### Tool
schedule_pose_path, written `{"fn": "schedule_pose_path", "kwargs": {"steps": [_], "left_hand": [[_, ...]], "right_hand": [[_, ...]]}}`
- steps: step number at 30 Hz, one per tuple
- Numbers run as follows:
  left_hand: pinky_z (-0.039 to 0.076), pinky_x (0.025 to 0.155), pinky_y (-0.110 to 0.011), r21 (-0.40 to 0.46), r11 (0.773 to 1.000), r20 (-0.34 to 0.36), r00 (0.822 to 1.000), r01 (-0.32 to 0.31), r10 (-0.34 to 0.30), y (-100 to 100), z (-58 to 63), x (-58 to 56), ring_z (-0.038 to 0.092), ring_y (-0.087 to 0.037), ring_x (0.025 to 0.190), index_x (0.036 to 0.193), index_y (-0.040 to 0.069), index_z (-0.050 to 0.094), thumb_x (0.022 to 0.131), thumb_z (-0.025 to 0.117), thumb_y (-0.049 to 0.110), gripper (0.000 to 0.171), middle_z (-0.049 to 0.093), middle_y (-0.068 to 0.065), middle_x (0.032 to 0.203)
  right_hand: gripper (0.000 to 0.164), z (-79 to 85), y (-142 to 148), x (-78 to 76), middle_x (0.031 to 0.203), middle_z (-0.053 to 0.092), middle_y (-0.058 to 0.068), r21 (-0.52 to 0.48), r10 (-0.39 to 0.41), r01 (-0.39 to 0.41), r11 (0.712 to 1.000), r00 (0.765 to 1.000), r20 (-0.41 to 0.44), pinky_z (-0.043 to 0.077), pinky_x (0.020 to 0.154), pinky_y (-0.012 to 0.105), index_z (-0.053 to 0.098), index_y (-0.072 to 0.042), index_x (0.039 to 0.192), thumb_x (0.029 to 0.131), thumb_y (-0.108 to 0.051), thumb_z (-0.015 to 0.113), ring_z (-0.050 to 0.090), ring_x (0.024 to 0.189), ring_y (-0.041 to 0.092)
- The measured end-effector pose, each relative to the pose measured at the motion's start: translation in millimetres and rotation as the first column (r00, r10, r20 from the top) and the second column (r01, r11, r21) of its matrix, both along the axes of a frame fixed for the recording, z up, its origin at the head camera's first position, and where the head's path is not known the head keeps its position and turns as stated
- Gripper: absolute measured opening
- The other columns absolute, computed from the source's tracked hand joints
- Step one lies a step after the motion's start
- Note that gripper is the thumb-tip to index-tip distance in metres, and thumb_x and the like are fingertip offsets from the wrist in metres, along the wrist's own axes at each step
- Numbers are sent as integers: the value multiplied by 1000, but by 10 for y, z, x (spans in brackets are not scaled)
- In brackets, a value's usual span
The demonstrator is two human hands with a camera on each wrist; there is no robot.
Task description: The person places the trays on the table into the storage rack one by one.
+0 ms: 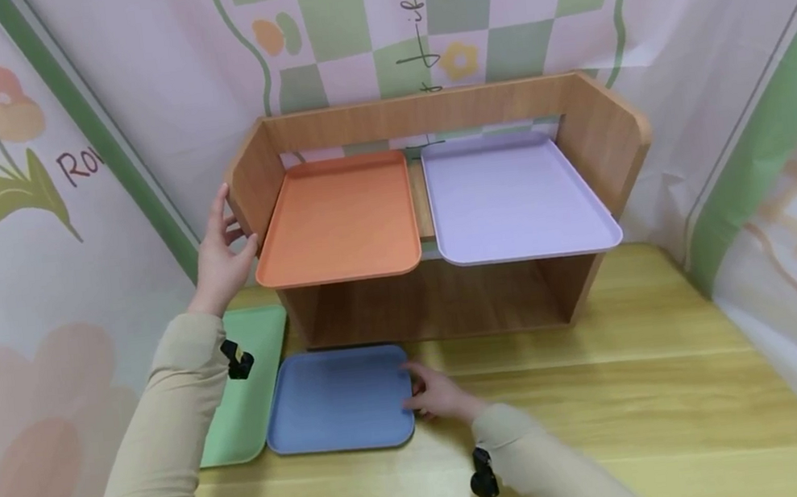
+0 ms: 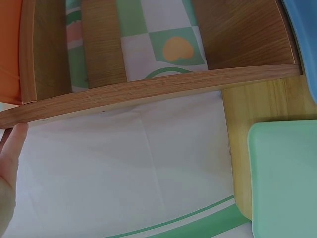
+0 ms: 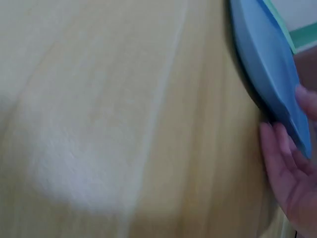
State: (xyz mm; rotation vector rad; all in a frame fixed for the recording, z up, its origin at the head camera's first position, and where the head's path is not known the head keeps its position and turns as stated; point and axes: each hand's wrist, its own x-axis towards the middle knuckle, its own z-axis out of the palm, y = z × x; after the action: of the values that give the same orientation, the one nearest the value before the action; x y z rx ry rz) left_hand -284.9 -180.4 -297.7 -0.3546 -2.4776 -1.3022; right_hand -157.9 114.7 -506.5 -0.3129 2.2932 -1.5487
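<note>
A wooden shelf unit (image 1: 421, 116) stands at the back of the table. On its top lie an orange tray (image 1: 337, 218) and, to the right, a lilac tray (image 1: 517, 195). My left hand (image 1: 220, 259) rests against the unit's left side panel, fingers spread; the left wrist view shows one finger (image 2: 14, 148) touching the panel's edge. A blue tray (image 1: 337, 401) lies in front of the unit. With my right hand (image 1: 439, 394) I hold its right edge, and in the right wrist view the thumb is over the rim and the fingers beneath it.
A green tray (image 1: 248, 386) lies left of the blue one, partly behind my left sleeve. Below the two upper trays the unit has a lower compartment (image 1: 440, 301). Patterned cloth (image 1: 453, 0) hangs behind and at both sides of the wooden table (image 1: 646, 384).
</note>
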Motion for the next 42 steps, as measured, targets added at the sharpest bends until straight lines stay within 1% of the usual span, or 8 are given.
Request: {"fn": "schedule_pose_path", "kwargs": {"steps": [7, 16, 19, 26, 29, 33, 38, 42], "left_hand": [[43, 99, -57, 2, 1000, -1, 1000, 4, -4, -4, -13, -4, 51, -42, 119, 149, 46, 8, 93, 55, 6, 83, 39, -21, 144], [42, 100, -57, -1, 1000, -19, 1000, 3, -3, -15, -31, 21, 51, -43, 118, 150, 43, 9, 92, 55, 3, 84, 36, -21, 145], [42, 100, -57, -4, 1000, -24, 1000, 2, -2, -12, -32, 34, 51, -43, 118, 150, 42, 9, 92, 56, 3, 84, 36, -21, 145], [41, 101, -56, -11, 1000, -17, 1000, 4, -4, -17, -50, 39, 51, -43, 118, 150, 42, 9, 92, 55, 4, 84, 36, -20, 146], [44, 98, -56, -7, 1000, -18, 1000, 5, -5, -14, -40, 33, 52, -42, 118, 150, 43, 9, 93, 55, 5, 83, 37, -21, 145], [45, 97, -56, -1, 1000, -12, 1000, 5, -5, -9, -20, 25, 51, -42, 119, 149, 45, 8, 93, 54, 6, 83, 38, -21, 144], [42, 100, -56, -1, 1000, -3, 1000, 10, -10, -2, -4, 32, 50, -42, 120, 150, 44, 7, 93, 54, 5, 83, 35, -19, 147], [43, 99, -56, 5, 1000, -7, 1000, 13, -13, 3, -2, 22, 50, -41, 120, 149, 45, 8, 93, 54, 5, 83, 36, -19, 146]], "right_hand": [[52, -81, -151, 54, 69, 49, -1, 283, -44, 132, 950, 953, -299, 38, 53, 23, 55, 0, 125, 77, -9, 73, 42, 60, 9], [51, -114, -214, 56, 83, 63, 13, 266, -108, 209, 941, 931, -350, 43, 59, 27, 57, -1, 121, 71, 1, 69, 52, 67, 19], [53, -111, -213, 57, 75, 56, 15, 129, -160, 207, 970, 940, -302, 39, 56, 25, 56, 3, 121, 68, 8, 62, 45, 64, 18], [47, -76, -108, 100, 137, 45, 27, -9, -90, 89, 996, 990, -111, 46, 94, 49, 52, -1, 129, 84, -5, 67, 47, 120, 41], [49, -63, -16, 95, 134, 43, 27, -64, -42, 43, 997, 999, 9, 54, 75, 42, 49, -5, 133, 88, -10, 66, 60, 94, 32], [54, -60, 127, 90, 104, 49, 17, -152, 18, 3, 988, 990, 139, 52, 52, 28, 44, -8, 138, 89, -11, 65, 52, 62, 13], [58, -91, 309, 109, 86, 47, 6, -227, 100, -51, 973, 972, 212, 57, 55, 32, 37, -8, 142, 90, -8, 62, 54, 69, 12], [60, -92, 448, 125, 94, 47, 11, -269, 124, -55, 962, 961, 246, 58, 58, 34, 34, -9, 145, 91, -5, 60, 55, 73, 15]]}}
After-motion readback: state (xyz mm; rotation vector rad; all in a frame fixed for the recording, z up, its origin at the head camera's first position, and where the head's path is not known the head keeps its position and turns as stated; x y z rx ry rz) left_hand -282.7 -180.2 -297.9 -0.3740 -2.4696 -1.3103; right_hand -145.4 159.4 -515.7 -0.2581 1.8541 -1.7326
